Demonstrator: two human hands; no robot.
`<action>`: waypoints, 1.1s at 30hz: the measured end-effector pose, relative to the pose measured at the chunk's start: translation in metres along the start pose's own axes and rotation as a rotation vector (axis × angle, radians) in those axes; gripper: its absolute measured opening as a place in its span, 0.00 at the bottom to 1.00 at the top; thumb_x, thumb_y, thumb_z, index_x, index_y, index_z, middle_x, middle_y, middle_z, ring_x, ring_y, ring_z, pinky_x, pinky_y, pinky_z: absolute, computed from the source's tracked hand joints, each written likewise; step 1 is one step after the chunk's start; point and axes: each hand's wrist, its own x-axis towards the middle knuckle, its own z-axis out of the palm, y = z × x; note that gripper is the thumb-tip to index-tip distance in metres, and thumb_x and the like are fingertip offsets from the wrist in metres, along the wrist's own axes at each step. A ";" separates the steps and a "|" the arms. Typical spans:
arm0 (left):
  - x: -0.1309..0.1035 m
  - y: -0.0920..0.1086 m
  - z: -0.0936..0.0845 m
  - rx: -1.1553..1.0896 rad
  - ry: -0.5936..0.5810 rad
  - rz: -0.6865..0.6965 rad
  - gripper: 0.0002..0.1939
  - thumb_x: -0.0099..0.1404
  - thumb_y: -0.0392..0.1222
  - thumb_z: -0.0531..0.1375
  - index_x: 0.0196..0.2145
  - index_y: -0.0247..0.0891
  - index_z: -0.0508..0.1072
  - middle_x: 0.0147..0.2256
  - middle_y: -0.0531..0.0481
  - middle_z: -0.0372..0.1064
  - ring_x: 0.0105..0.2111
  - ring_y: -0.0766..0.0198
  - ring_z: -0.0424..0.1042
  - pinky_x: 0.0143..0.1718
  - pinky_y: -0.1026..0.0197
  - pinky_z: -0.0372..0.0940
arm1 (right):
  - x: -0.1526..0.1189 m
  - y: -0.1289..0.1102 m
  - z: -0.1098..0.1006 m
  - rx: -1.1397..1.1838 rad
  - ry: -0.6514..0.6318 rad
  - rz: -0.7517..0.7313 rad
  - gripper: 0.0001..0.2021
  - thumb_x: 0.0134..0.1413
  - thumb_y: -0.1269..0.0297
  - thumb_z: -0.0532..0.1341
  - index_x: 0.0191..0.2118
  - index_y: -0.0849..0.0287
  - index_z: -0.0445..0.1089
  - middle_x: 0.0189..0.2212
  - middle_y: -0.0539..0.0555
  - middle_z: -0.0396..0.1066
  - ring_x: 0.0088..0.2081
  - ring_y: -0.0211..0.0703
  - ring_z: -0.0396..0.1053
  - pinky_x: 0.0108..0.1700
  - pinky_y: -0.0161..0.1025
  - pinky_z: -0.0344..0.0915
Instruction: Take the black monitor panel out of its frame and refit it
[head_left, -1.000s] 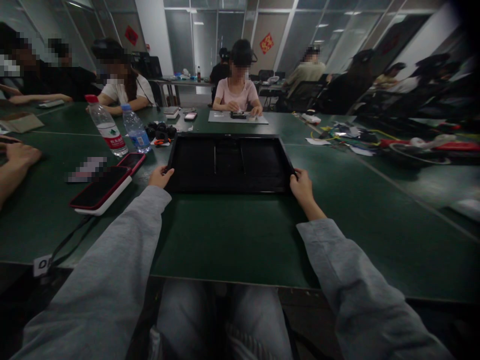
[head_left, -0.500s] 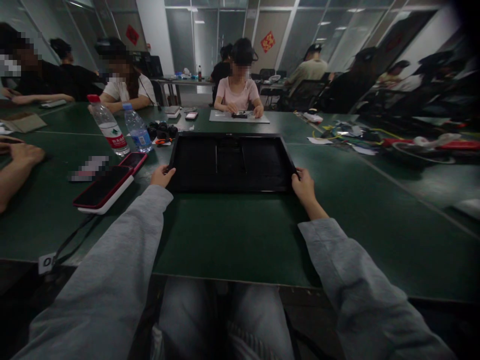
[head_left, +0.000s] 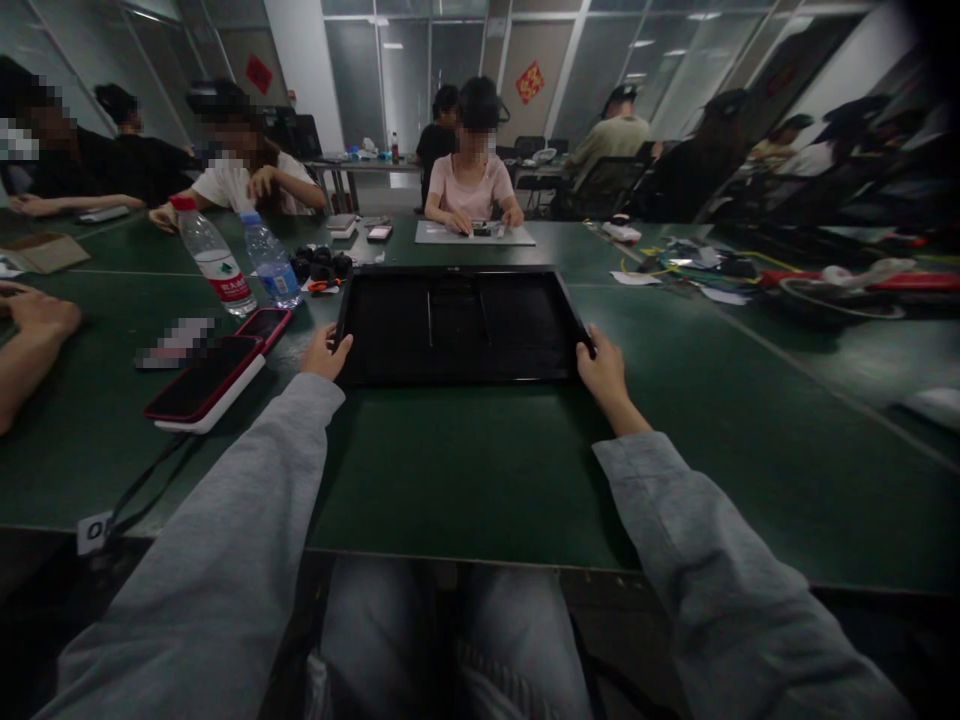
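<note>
A wide black tray (head_left: 457,379) with a raised rim lies on the green table (head_left: 465,470) in front of me. Inside it are two thin upright lines and a darker middle section. My left hand (head_left: 325,354) grips its left edge, thumb on the rim. At the opposite edge my right hand (head_left: 601,365) is closed on the rim, with the fingertips partly hidden behind it.
Left of the tray are two plastic bottles (head_left: 219,270), a red-edged phone (head_left: 206,378) on a white block, and black items (head_left: 321,265). A person (head_left: 472,180) sits opposite at a white board. Cables (head_left: 697,262) lie at the right; another person's hand (head_left: 41,310) rests far left.
The view has shifted slightly. A person at the back left has raised one hand and reaches the other toward the bottles. My hands still hold the tray.
</note>
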 end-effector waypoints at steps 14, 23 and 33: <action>-0.026 0.032 0.000 0.351 -0.118 0.348 0.40 0.69 0.61 0.58 0.73 0.40 0.60 0.74 0.37 0.50 0.74 0.41 0.47 0.73 0.39 0.40 | -0.029 -0.047 -0.002 -0.291 -0.030 -0.321 0.38 0.70 0.48 0.50 0.79 0.55 0.41 0.78 0.61 0.41 0.77 0.59 0.37 0.74 0.66 0.38; -0.033 0.037 0.002 0.465 -0.142 0.376 0.36 0.71 0.55 0.56 0.73 0.43 0.61 0.75 0.39 0.48 0.76 0.40 0.42 0.73 0.32 0.29 | -0.031 -0.047 0.000 -0.306 -0.112 -0.342 0.36 0.70 0.54 0.49 0.78 0.57 0.43 0.77 0.63 0.43 0.77 0.61 0.39 0.73 0.71 0.32; -0.070 0.097 0.065 0.566 -0.256 0.588 0.33 0.77 0.52 0.44 0.75 0.41 0.55 0.76 0.42 0.47 0.76 0.49 0.44 0.75 0.38 0.35 | -0.064 -0.107 0.032 -0.301 -0.106 -0.484 0.35 0.74 0.54 0.43 0.79 0.63 0.38 0.78 0.64 0.37 0.78 0.56 0.37 0.75 0.65 0.32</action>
